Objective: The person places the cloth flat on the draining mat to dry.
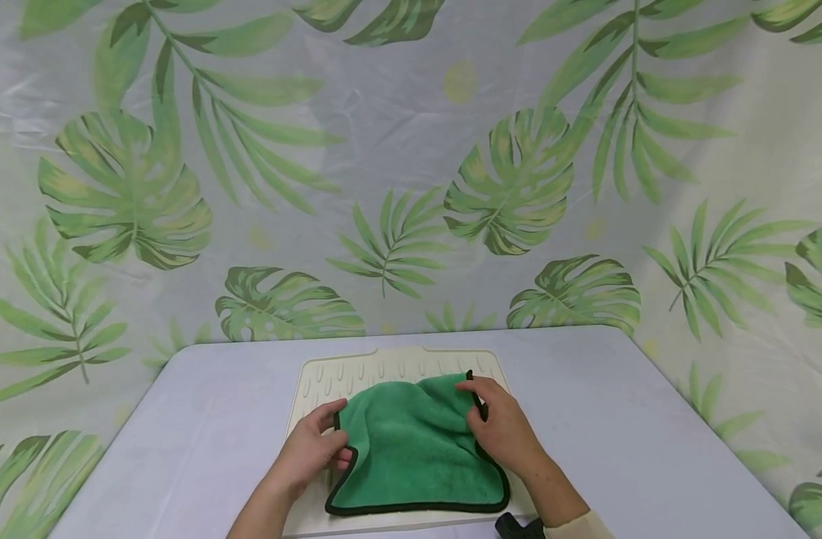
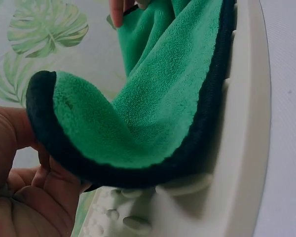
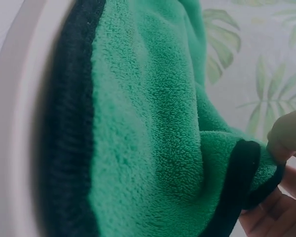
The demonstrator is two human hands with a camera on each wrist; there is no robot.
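Note:
A green plush towel (image 1: 414, 442) with a dark border lies over a cream ridged mat (image 1: 400, 364), its far part raised between the two hands. At its left side, my left hand (image 1: 310, 453) grips the border; in the left wrist view that edge of the towel (image 2: 153, 108) curls up in a loop above the mat's bumps. Over on the far right, my right hand (image 1: 508, 427) pinches the opposite edge. The right wrist view shows the towel (image 3: 148, 113) folded near the fingertips. The near border rests flat toward the mat's front.
The mat sits on a table with a white cover (image 1: 202, 419). Behind it hangs a leaf-print curtain (image 1: 384, 165). A small black object (image 1: 515, 527) is beside the right wrist at the bottom edge.

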